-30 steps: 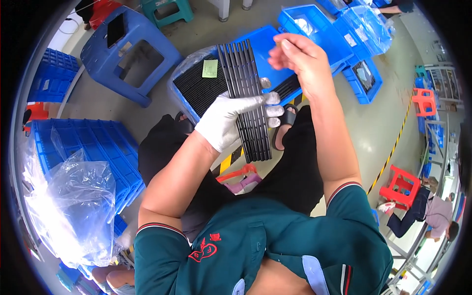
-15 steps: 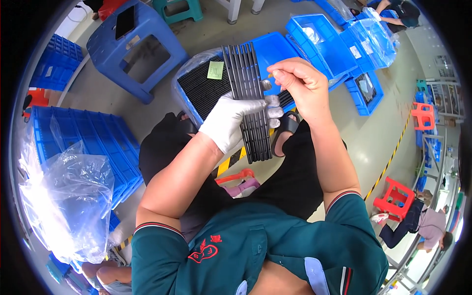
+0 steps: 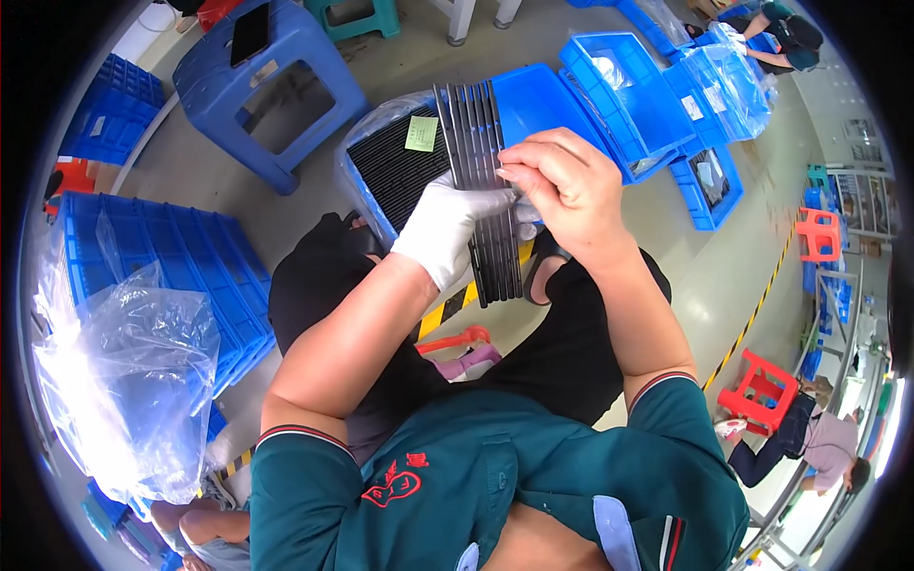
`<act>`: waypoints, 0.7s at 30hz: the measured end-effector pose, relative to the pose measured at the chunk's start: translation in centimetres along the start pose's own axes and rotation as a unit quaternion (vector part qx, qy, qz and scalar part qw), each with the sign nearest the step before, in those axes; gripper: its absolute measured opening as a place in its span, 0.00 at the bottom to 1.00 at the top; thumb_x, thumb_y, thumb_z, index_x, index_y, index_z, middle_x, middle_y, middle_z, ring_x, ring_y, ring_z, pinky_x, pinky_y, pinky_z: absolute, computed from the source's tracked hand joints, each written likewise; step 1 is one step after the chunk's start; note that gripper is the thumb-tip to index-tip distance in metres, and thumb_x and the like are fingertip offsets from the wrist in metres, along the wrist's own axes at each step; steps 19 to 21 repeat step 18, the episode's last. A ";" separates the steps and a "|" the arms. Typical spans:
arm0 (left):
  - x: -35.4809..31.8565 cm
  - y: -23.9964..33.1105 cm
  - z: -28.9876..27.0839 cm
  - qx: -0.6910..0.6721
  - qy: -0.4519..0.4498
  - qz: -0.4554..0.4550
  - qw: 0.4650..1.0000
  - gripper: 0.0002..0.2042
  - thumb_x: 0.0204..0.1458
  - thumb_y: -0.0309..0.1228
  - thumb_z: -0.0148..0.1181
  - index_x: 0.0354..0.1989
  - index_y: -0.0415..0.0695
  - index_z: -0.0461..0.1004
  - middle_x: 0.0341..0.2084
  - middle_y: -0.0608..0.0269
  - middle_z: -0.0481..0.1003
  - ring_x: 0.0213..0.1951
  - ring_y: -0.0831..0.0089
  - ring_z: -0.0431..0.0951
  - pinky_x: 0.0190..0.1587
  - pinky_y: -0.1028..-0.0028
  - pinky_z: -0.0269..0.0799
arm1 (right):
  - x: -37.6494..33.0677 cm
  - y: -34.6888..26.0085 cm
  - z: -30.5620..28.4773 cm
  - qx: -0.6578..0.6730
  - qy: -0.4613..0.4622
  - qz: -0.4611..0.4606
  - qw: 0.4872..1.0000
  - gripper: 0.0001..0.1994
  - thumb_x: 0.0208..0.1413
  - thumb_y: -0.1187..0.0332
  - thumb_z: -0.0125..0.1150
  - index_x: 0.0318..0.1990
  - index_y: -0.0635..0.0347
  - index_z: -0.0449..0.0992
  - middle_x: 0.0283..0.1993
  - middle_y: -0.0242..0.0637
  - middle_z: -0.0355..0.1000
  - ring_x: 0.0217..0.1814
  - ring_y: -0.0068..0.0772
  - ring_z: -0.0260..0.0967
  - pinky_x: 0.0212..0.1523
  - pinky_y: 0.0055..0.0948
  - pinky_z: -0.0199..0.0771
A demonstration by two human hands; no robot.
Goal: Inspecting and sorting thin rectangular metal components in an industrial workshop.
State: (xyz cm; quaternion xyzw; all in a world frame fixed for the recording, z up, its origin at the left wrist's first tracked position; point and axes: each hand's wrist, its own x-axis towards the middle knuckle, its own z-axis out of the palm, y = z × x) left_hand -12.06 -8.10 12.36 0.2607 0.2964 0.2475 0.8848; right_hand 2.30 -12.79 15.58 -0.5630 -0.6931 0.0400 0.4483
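A flat row of several long, thin black strips [image 3: 474, 128] stands nearly upright in front of me. My left hand [image 3: 443, 228], in a white glove, is closed around the row at mid-height, thumb across the front. Bare, my right hand [image 3: 571, 195] has thumb and fingertips pinched together at the row's upper right edge. Whatever lies in that pinch is too small to make out. Beyond the left hand, a plastic-lined blue crate [image 3: 354, 195] holds many similar black strips [image 3: 390, 176], with a pale green paper slip [image 3: 421, 133] on top.
A blue bin [image 3: 533, 90] adjoins the crate, and more blue bins [image 3: 624, 95] stand to its right. At far left is a blue stool [image 3: 205, 95] with a phone on it. Blue crates [image 3: 181, 257] and a clear plastic bag [image 3: 133, 371] are at left. People sit at the right.
My right hand has moved left and slightly down, from just beside the strips to their upper right edge. My left hand keeps its hold on them.
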 end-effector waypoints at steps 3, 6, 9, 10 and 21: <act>0.0 0.1 0.0 0.011 0.000 -0.010 1.000 0.11 0.49 0.18 0.55 0.42 0.38 0.71 0.32 0.57 0.76 0.33 0.66 0.79 0.35 0.67 0.79 | -0.2 0.1 0.2 -0.011 -0.010 0.005 1.000 0.06 0.43 0.75 0.66 0.31 0.60 0.77 0.29 0.36 0.73 0.28 0.33 0.71 0.28 0.26 0.71; 0.1 0.2 0.0 -0.006 -0.009 -0.019 1.000 0.11 0.50 0.19 0.55 0.42 0.39 0.71 0.32 0.58 0.76 0.33 0.67 0.80 0.35 0.67 0.79 | -0.3 0.6 0.4 0.005 -0.005 0.024 1.000 0.06 0.44 0.75 0.65 0.32 0.60 0.77 0.30 0.37 0.73 0.29 0.34 0.72 0.29 0.26 0.72; 0.1 0.3 0.1 -0.012 -0.004 -0.020 1.000 0.10 0.50 0.19 0.55 0.42 0.39 0.71 0.32 0.57 0.76 0.33 0.66 0.80 0.36 0.66 0.79 | -0.4 0.8 0.6 0.010 -0.005 0.038 0.999 0.06 0.45 0.75 0.64 0.33 0.60 0.77 0.29 0.37 0.73 0.29 0.34 0.72 0.29 0.27 0.72; 0.1 0.2 0.0 -0.013 -0.004 -0.019 1.000 0.10 0.50 0.19 0.55 0.42 0.39 0.71 0.32 0.57 0.76 0.33 0.66 0.80 0.36 0.66 0.79 | -0.4 0.8 0.6 0.007 -0.004 0.043 0.999 0.06 0.45 0.75 0.64 0.33 0.60 0.77 0.29 0.37 0.73 0.29 0.35 0.72 0.29 0.27 0.72; 0.3 0.0 -0.2 -0.041 -0.008 -0.027 0.999 0.11 0.51 0.19 0.54 0.43 0.40 0.71 0.33 0.56 0.76 0.34 0.64 0.79 0.36 0.64 0.79 | 0.0 0.8 0.4 -0.091 -0.019 -0.043 0.995 0.05 0.43 0.75 0.64 0.30 0.59 0.76 0.29 0.37 0.73 0.29 0.37 0.72 0.29 0.29 0.72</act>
